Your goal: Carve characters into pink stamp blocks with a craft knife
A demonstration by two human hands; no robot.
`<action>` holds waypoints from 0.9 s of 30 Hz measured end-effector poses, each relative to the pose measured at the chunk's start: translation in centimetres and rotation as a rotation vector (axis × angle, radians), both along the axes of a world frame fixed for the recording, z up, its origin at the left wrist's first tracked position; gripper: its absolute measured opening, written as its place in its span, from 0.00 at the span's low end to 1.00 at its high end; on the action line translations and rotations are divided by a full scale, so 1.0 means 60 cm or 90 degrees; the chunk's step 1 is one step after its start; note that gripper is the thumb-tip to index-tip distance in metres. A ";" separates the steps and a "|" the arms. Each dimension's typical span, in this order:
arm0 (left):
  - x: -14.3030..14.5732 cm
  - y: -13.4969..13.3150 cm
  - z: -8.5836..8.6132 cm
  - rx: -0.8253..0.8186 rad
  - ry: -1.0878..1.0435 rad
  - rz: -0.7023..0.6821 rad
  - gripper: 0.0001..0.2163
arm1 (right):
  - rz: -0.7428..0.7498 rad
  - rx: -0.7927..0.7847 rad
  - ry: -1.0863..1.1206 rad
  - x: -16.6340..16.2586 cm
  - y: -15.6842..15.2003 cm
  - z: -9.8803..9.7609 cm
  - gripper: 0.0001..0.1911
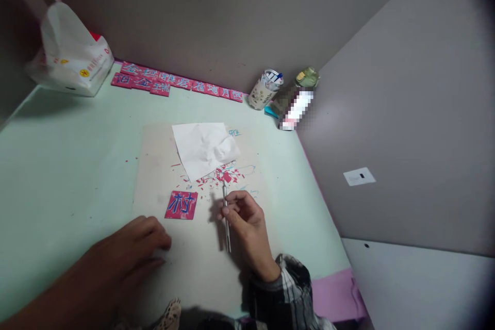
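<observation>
My right hand [247,221] grips a slim metal craft knife [226,224], its tip pointing away from me among red scraps [227,176]. To its left, a red square piece [181,205] with a blue character lies flat on the pale board [154,165]. My left hand [141,240] is curled just below that piece, apart from it. Something small and whitish shows between its thumb and fingers, too blurred to name. A creased white paper sheet [204,147] lies beyond the scraps.
Red character pieces [180,82] line the back edge of the table [77,165]. A tissue pack [81,67] stands at the back left. At the back right are a can with pens [265,90], a phone with a blurred screen [297,108] and a green item [308,77].
</observation>
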State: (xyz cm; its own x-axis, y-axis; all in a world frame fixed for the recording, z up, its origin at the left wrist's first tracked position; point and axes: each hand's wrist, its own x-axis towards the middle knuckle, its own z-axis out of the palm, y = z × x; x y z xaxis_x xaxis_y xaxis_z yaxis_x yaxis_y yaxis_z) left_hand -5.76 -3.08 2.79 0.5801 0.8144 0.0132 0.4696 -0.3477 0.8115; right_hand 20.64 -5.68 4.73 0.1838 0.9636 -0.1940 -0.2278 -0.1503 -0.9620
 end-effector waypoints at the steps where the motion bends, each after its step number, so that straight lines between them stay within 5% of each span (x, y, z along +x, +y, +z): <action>1: 0.007 0.005 0.014 -0.040 -0.025 0.025 0.10 | -0.016 0.009 0.004 -0.002 0.000 0.002 0.10; 5: 0.034 0.015 0.045 -0.203 -0.109 0.115 0.15 | -0.045 0.028 0.020 -0.011 0.000 0.013 0.19; 11: 0.083 0.022 0.047 -0.402 -0.310 0.061 0.11 | -0.128 0.052 0.068 -0.016 0.011 0.047 0.12; 22: 0.094 0.023 0.013 -0.500 -0.420 0.110 0.14 | -0.216 0.084 0.010 -0.023 0.020 0.056 0.07; 27: 0.089 0.017 -0.003 -0.546 -0.358 0.128 0.18 | -0.208 0.106 0.019 -0.031 0.023 0.061 0.07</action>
State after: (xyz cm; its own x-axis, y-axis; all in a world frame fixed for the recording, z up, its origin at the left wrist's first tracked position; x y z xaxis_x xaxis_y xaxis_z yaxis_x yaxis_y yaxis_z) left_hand -0.42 -2.06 2.61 0.5222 0.7594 -0.3881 -0.0675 0.4905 0.8688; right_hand 18.81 -4.28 8.42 0.4843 0.8735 -0.0495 -0.2665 0.0934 -0.9593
